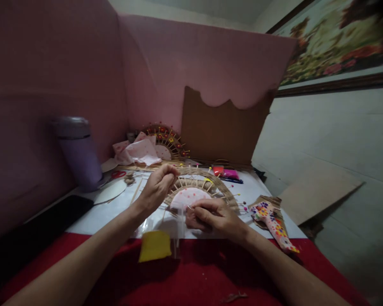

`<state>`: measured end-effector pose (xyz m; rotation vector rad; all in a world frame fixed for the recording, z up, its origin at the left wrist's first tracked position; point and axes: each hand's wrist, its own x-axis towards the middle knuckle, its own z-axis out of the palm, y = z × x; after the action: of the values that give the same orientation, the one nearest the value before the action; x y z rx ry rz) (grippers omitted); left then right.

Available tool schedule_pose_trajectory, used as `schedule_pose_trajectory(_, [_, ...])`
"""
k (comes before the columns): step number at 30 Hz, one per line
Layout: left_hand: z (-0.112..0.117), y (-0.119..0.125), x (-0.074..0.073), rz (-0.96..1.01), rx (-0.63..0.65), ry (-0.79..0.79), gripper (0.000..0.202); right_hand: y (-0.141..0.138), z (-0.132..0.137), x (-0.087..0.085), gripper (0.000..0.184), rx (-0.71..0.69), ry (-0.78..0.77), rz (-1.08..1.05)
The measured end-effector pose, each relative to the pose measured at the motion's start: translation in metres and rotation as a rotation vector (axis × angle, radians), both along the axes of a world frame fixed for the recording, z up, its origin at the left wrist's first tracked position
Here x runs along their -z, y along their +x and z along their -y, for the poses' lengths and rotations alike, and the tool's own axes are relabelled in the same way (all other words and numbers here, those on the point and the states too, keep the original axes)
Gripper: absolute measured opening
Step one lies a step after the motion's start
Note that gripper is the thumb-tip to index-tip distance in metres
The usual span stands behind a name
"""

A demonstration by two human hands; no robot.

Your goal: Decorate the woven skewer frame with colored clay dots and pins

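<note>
My left hand [159, 187] is closed in a pinch at the left side of a half-round fan-shaped craft [232, 202] of twine and thin sticks; whatever is between the fingertips is too small to make out. The craft has bead-like coloured tips and a pink spotted half-circle [191, 196] at its centre. In front of it, my right hand [215, 214] is closed too, with a small pale, shiny bit at its fingertips. Beside those fingers is a clear plastic bag [177, 225] holding a flat yellow piece [155, 246]. I cannot tell whether the fingers grip the bag.
A similar fan craft [178, 146] and pink spotted cloth [138, 151] are at the back. Left are a purple tumbler [79, 153], red-handled scissors [118, 174] and a dark flat object [57, 212]. Red and magenta packets [225, 172] lie behind; a flower-patterned stuffed piece [274, 225] lies right.
</note>
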<state>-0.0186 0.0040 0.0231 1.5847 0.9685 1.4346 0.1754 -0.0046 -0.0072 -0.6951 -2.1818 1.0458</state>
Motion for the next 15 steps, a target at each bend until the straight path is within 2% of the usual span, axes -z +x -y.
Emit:
schedule_pose_trajectory(1, [-0.002, -0.002, -0.001, 0.066, -0.014, -0.007, 0.009, 0.001, 0.001, -0.001, 0.036, 0.014, 0.106, 0.083])
schedule_pose_trajectory(4, [-0.006, -0.007, -0.002, 0.178, -0.052, -0.021, 0.013, 0.000, 0.007, -0.005, 0.020, 0.113, 0.495, 0.232])
schedule_pose_trajectory(6, [-0.008, -0.009, -0.001, 0.197, -0.069, -0.007, 0.012, -0.005, 0.015, -0.009, 0.024, 0.154, 0.636, 0.270])
schedule_pose_trajectory(8, [-0.010, -0.011, 0.000, 0.195, -0.080, 0.023, 0.012, -0.014, 0.024, -0.013, 0.022, 0.143, 0.675, 0.288])
schedule_pose_trajectory(9, [-0.010, -0.011, 0.000, 0.191, -0.085, 0.036, 0.013, -0.020, 0.029, -0.015, 0.022, 0.095, 0.680, 0.316])
schedule_pose_trajectory(12, [-0.011, -0.011, 0.001, 0.178, -0.096, 0.049, 0.012, -0.037, 0.041, -0.019, 0.035, -0.010, 0.672, 0.442])
schedule_pose_trajectory(15, [-0.011, -0.009, 0.001, 0.167, -0.104, 0.042, 0.010, -0.049, 0.045, -0.017, 0.030, -0.040, 0.681, 0.573])
